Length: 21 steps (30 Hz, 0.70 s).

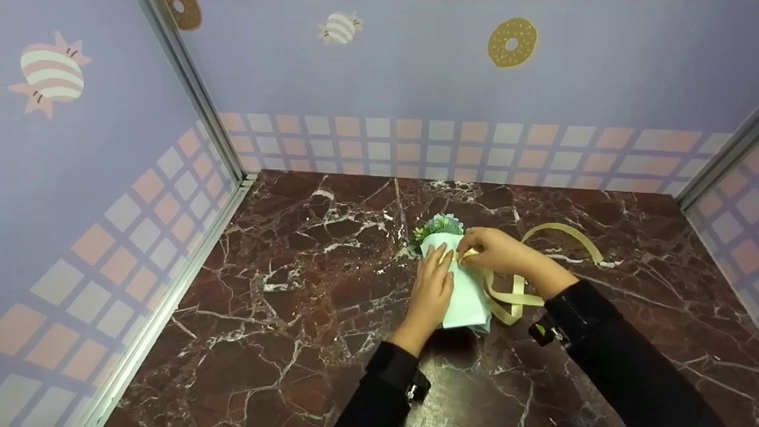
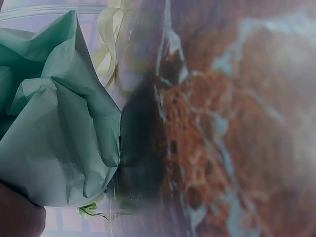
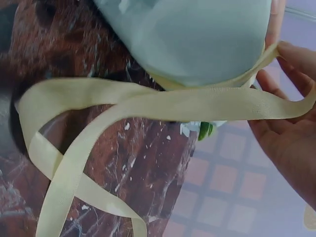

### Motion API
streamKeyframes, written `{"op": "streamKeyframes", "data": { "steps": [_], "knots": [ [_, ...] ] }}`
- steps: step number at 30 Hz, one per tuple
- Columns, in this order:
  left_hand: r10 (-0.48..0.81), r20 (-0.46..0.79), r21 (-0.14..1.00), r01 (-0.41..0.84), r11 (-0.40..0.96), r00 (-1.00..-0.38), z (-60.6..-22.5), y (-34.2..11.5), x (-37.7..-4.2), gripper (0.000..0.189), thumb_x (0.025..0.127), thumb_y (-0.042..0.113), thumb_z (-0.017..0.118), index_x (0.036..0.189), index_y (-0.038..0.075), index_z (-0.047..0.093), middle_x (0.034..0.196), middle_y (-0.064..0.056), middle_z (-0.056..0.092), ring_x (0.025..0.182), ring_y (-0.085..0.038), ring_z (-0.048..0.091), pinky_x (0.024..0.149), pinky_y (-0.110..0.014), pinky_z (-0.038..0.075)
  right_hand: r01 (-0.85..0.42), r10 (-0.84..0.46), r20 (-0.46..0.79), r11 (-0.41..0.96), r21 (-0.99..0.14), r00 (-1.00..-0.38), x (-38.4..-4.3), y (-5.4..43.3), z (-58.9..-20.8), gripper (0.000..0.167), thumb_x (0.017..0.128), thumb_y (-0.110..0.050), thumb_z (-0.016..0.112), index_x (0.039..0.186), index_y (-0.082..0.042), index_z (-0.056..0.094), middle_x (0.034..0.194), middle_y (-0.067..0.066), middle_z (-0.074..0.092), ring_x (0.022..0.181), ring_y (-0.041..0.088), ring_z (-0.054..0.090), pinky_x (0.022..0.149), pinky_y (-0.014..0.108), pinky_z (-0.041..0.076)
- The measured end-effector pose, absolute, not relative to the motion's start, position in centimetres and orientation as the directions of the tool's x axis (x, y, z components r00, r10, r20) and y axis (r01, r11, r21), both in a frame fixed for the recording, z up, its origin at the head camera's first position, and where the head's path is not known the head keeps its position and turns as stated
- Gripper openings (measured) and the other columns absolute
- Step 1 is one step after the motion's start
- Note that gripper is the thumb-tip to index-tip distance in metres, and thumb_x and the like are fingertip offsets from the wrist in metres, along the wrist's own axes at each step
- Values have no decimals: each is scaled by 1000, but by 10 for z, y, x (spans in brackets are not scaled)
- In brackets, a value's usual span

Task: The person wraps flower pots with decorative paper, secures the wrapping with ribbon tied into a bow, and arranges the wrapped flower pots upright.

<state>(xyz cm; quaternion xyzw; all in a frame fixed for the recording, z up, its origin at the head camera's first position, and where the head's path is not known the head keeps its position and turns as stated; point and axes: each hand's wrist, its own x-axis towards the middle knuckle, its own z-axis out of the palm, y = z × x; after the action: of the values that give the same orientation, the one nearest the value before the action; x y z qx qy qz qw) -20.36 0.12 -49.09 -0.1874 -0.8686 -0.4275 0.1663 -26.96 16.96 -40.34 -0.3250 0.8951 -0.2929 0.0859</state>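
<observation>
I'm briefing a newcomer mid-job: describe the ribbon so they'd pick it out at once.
From the dark marbled tabletop, go to the pale green wrapped bouquet. The ribbon trails in loops to its right in the head view, standing out as the only long, flat, pale yellow strip.

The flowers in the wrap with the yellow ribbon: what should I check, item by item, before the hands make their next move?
1. Wrap steadied: ok. The left hand lies on the pale green wrap.
2. Ribbon in hand: ok. The right hand pinches the yellow ribbon.
3. Flowers uncovered: ok. The flowers show beyond the far end of the wrap.
4. Loose ribbon laid straight: not ok. It loops and crosses itself beside the wrap on the marbled tabletop.
5. Ribbon flat under the wrap: cannot tell. The underside is hidden.
</observation>
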Motion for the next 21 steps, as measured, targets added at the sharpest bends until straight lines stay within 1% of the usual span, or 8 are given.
{"op": "streamKeyframes", "data": {
  "steps": [4,6,9,12,15,17,19,21],
  "knots": [
    [197,413,684,445,578,-889,-489,3,-204,45,100,12,47,142,0,46,154,-10,33,145,-30,20,117,-49,13,-465,-600,-26,646,-606,-800,-271,169,-405,6,86,-9,72,90,-5,73,98,7,61,87,23,54,79,43,47],
    [203,414,671,448,591,-887,-487,2,-204,45,99,13,49,143,0,46,155,-10,33,145,-30,20,117,-49,12,-444,-587,-50,663,-603,-808,-271,169,-405,7,87,-10,71,91,-6,73,99,7,62,86,21,55,78,42,47],
    [193,456,608,462,646,-869,-483,1,-205,45,97,16,57,138,3,49,152,-9,37,144,-29,24,117,-47,14,-405,-564,-70,669,-623,-823,-272,169,-404,8,88,-11,69,91,-5,74,93,6,66,78,18,56,70,36,47],
    [155,523,506,451,735,-838,-476,-2,-208,39,89,22,69,124,10,57,138,-5,47,134,-25,39,114,-43,26,-316,-503,-70,638,-702,-861,-272,168,-403,10,86,-11,66,87,-4,73,81,7,66,64,15,51,61,31,45],
    [131,538,465,423,778,-832,-469,-4,-209,32,83,25,77,108,15,61,118,0,53,114,-19,49,101,-36,40,-242,-433,-45,583,-776,-900,-271,166,-404,12,83,-11,63,83,-3,73,74,10,64,58,14,47,57,29,42],
    [139,513,475,415,776,-847,-465,-5,-209,24,83,25,77,101,16,65,109,1,54,104,-17,51,93,-33,43,-237,-403,-11,559,-794,-915,-271,166,-405,12,84,-11,64,83,-3,73,72,14,64,56,14,46,55,28,41],
    [164,481,480,415,773,-861,-462,-5,-209,20,85,25,76,101,15,69,103,2,55,99,-16,53,89,-31,45,-253,-389,25,549,-796,-921,-271,165,-406,12,86,-11,65,82,-2,72,72,15,63,57,13,46,55,27,41],
    [194,469,454,423,784,-862,-459,-5,-208,16,87,24,74,101,15,74,101,2,56,97,-16,54,87,-30,47,-274,-385,53,547,-791,-921,-270,164,-407,12,88,-11,66,81,-2,71,70,16,61,56,14,45,54,27,40]
  ]
}}
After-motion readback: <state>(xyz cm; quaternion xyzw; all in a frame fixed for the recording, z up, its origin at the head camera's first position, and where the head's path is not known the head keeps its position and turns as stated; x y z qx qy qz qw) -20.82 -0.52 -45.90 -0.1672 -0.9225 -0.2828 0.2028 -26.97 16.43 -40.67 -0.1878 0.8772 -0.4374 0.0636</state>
